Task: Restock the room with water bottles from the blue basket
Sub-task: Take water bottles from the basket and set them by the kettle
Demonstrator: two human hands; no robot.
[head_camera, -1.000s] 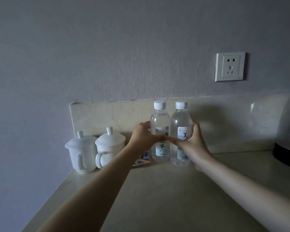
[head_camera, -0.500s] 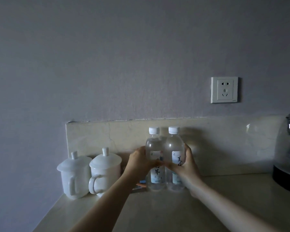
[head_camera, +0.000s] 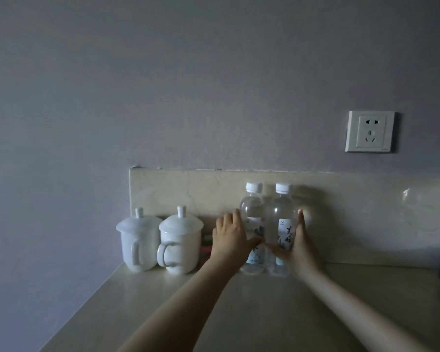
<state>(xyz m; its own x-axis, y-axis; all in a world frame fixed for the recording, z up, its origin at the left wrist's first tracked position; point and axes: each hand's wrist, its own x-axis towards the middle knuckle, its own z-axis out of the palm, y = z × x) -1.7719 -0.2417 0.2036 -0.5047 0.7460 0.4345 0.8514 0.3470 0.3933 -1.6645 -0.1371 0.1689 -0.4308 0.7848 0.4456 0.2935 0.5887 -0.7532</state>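
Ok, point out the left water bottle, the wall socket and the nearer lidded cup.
left water bottle (head_camera: 252, 214): head view, clear shoulder.
wall socket (head_camera: 370, 131): head view, faceplate centre.
nearer lidded cup (head_camera: 181, 246): head view, cup body.

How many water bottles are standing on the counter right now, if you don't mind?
2: left bottle beside the left hand, right bottle beside the right hand. None seems hidden.

Two lidded cups (head_camera: 160, 241), wall socket (head_camera: 370, 131), counter (head_camera: 264, 313).
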